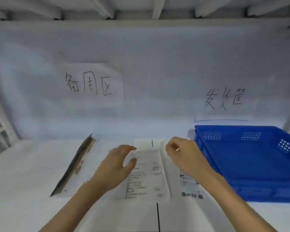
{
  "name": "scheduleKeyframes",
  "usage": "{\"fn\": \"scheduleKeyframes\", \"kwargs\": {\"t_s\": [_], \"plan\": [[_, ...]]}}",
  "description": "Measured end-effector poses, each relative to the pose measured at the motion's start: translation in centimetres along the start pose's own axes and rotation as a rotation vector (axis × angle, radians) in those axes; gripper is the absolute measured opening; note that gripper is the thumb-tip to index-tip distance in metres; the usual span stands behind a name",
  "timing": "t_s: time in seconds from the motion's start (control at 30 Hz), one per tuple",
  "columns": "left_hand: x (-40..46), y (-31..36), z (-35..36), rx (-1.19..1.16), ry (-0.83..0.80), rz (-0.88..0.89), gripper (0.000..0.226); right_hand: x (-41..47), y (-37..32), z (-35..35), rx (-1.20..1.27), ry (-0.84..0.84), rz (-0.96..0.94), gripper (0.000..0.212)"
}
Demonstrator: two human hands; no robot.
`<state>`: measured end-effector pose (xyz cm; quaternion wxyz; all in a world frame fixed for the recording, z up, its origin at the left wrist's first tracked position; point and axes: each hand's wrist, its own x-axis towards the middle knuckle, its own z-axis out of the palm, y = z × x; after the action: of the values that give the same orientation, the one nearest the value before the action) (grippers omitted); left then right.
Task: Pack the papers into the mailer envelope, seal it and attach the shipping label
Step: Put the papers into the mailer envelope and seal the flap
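A: Largest first. White table (23,173), lengthwise black line down the near middle. Blue crate (251,161), right side, far corner. Two handwritten signs on the back wall (157,64).

B: Mailer envelope (74,166)?

A: Left of centre, flat, dark edge uppermost, long axis running away from the body, leaning right at the far end. Just beside the left forearm.

B: Papers (147,174)?

A: Printed sheets, centre, between both hands, long axis also running away. More printed sheet under the right wrist.

B: Hands?

A: Left hand (117,166) over the sheets' left edge, fingers and thumb curved apart, contact unclear. Right hand (186,158) at the far right corner, fingertips bunched, probably pinching the sheet edge; too blurred for certainty.

B: Next move?

A: Probably sheets leftward into the envelope; left hand nearer.
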<state>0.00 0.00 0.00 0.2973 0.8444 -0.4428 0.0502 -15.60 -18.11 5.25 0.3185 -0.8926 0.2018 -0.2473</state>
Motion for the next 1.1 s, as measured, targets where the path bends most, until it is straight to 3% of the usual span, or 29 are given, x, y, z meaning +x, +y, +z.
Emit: {"fn": "scheduleKeyframes", "kwargs": {"t_s": [0.1,0.2,0.33,0.5,0.67,0.83,0.97,1.1], "plan": [[-0.1,-3.2,4.3,0.164,-0.233,-0.100,0.084,1.5,3.5,4.7,-0.190,-0.100,0.149,0.032],[-1.1,-4.7,7.0,0.308,-0.376,-0.207,0.085,2.7,6.2,8.6,-0.281,-0.223,0.211,0.035],[-2.1,-5.4,7.5,0.363,-0.425,-0.211,0.089,4.0,7.8,10.8,-0.307,-0.221,0.201,0.029],[-3.7,-5.3,7.3,0.375,-0.377,-0.185,0.074,2.8,7.1,10.6,-0.158,-0.206,0.226,0.027],[-6.3,-3.9,6.4,0.336,-0.317,-0.156,0.069,-1.0,5.7,10.1,0.267,-0.231,0.265,0.020],[-8.9,-3.2,4.7,0.317,-0.291,-0.169,0.062,-3.3,5.7,10.6,0.305,-0.217,0.219,0.007],[-10.7,-4.7,2.9,0.345,-0.250,-0.256,0.060,-3.6,7.0,11.3,0.368,-0.072,0.187,0.018],[-11.2,-7.0,1.6,0.354,-0.216,-0.335,0.059,-3.2,6.9,11.6,0.444,-0.078,0.165,0.008]]}}
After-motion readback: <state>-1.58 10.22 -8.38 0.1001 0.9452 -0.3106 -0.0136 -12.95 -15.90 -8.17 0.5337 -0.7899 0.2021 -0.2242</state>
